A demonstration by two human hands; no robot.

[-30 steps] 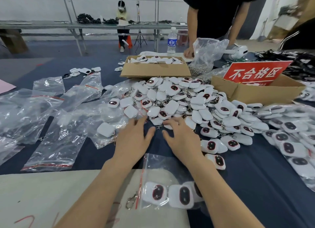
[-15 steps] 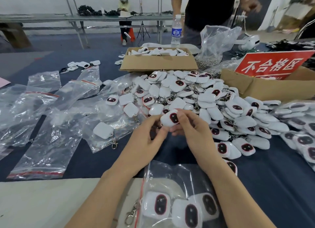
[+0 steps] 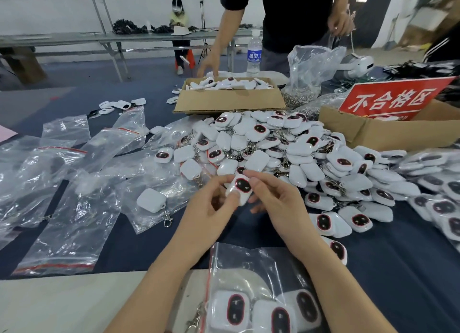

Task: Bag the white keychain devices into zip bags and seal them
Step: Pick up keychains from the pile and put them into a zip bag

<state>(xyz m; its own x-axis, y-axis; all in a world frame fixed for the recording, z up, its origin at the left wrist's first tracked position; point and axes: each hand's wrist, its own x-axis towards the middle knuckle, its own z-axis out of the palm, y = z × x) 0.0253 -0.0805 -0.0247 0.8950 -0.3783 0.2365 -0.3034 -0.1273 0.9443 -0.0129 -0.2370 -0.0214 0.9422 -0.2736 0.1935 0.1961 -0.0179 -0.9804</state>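
A: Over the dark table cloth [image 3: 373,270], head view: both hands meet on one white keychain device [image 3: 240,188], held just in front of the pile [image 3: 273,146].

B: What's the grip?

A: The left hand [image 3: 209,205] pinches its left edge, thumb [image 3: 232,194] on top. The right hand [image 3: 281,203] has its fingertips [image 3: 252,180] curled on the far right corner. The dark oval face is turned up to the camera.

B: And how does it lie?

A: Long axis pointing away from the person, tipped a touch right (clasp hidden, so I can't tell which end it hangs from).

B: Where's the bag?

A: The zip bag [image 3: 239,263] lies closer to the body, between the forearms, with three devices inside and the red zip strip down its left side. Whether it's open, I can't tell.

B: So the device comes back toward the person and in from the left. The left hand looks nearer that mouth, I'd say.
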